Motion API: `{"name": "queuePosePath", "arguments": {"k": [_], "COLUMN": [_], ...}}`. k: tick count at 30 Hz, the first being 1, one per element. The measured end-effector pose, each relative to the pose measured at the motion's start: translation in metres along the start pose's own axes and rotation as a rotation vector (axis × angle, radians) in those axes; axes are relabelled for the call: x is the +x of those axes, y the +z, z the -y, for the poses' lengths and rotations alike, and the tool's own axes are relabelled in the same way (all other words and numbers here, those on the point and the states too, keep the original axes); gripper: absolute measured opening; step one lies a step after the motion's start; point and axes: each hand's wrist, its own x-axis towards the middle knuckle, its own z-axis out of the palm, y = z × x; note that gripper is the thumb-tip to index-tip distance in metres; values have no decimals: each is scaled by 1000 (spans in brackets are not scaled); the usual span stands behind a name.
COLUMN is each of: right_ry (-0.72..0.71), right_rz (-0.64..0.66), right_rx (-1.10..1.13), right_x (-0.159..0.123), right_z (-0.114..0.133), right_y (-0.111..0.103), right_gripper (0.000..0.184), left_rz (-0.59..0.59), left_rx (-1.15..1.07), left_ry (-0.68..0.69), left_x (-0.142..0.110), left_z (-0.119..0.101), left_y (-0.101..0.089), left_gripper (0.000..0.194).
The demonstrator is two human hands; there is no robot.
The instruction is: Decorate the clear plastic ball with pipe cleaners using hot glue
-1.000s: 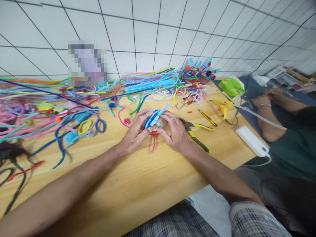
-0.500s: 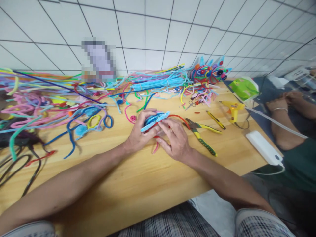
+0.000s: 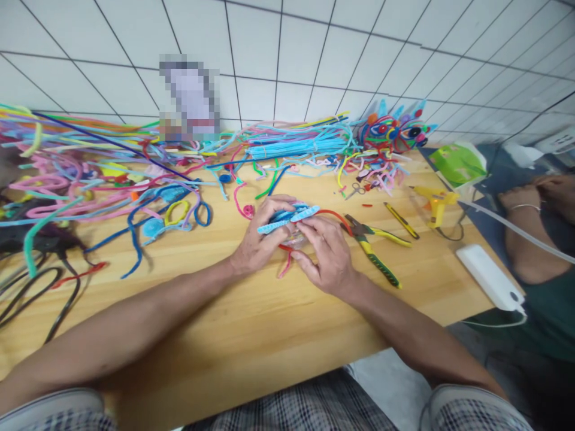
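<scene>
Blue craftwork tilts over the tabletop, where I have my left hand clasping one side and my right hand holding the other, a two-sided grip that probably steadies it, pliers lying just beside.

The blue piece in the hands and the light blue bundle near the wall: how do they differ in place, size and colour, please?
Place: the blue piece is held in the left hand, while the blue bundle lies on the table.
Size: the visible part of the blue piece is shorter than the blue bundle.
Colour: the blue piece shows light and darker blue; the blue bundle is mostly light blue.
Both look fuzzy.
</scene>
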Motion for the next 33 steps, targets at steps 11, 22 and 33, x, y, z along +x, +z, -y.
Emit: {"name": "queuePosePath", "arguments": {"k": [11, 22, 33], "right_ry": [13, 6, 18], "right_rz": [3, -13, 23], "right_rx": [-75, -90, -165], "right_x": [3, 4, 0], "right_z": [-1, -3, -3], "right_y": [-1, -1, 2], "right_gripper": [55, 55, 51], "left_rz": [7, 46, 59], "left_rx": [37, 46, 32], "left_ry": [31, 88, 57], "left_x": [3, -1, 0], "left_z": [-1, 10, 8], "left_y": [1, -2, -2], "left_gripper": [20, 29, 27]}}
